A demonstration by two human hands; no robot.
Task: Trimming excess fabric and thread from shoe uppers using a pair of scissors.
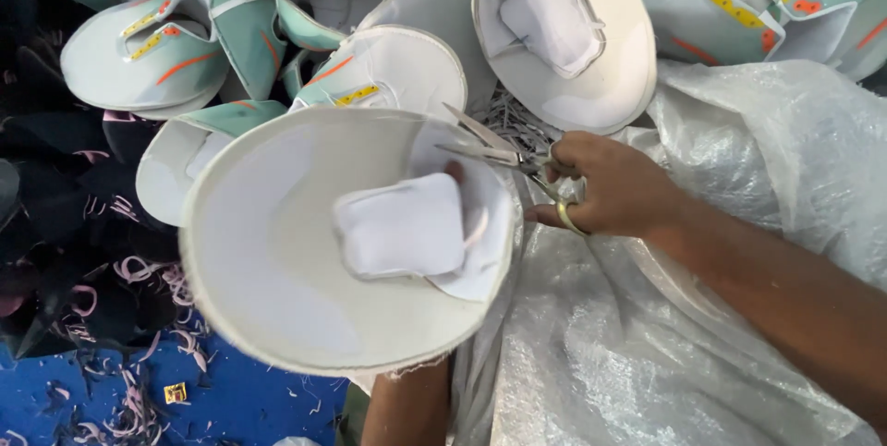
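R hand (605, 192) gripping open scissors (504, 152) at the white shoe upper (277, 243), L hand hidden under it so can't tell grip, trimmed scraps (139, 270) off to the L, pile of uppers (388, 30) w/ more beyond.

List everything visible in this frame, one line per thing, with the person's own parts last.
held shoe upper: one, off-white lining side up with a white padded tongue, centre of view, in the left hand
scissors: one pair, metal, blades open, at the held upper's right edge, in the right hand
pile of shoe uppers: many, exact count unclear, pale green and white with orange and yellow marks, across the top
plastic sheeting: one, translucent white, crumpled, right side
blue floor: lower left
trimmings: many, pink and dark scraps, left and lower left
left hand: mostly hidden behind the held upper, one fingertip showing
right hand: centre right, a ring on one finger
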